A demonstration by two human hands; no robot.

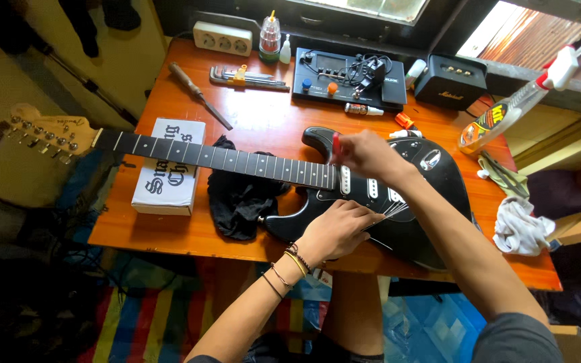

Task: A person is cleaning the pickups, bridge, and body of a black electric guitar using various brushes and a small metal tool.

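A black electric guitar (432, 202) is laid across the middle of an orange wooden bench (263, 121), its glossy body at centre right and its dark fretted neck (223, 158) stretched toward the pale headstock (45, 131), which overhangs the bench edge at the upper left of the frame. The lower rim of the body is partly hidden by the forearms.

The left hand (334, 232) is rested on the lower part of the body, just below the white pickups (371, 188); its fingers are curled together over thin loose strings (388, 214), though it cannot be told whether a string is actually pinched. The right hand (364, 153) is held over the joint of neck and body, its fingers closed on a small red object (335, 146), most of which is covered, so its kind cannot be made out.

A crumpled black cloth (237, 195) is seen under the neck, beside a white rectangular box (169, 168) with black lettering. Along the upper edge, a wooden-handled tool (200, 94), a set of metal hex keys (247, 77), a white power strip (223, 37) and a black effects unit (347, 77) with tangled cable are lined up. At the right, a spray bottle (512, 107) is tilted and a white rag (522, 228) is bunched at the bench edge; the things behind it are cut off.
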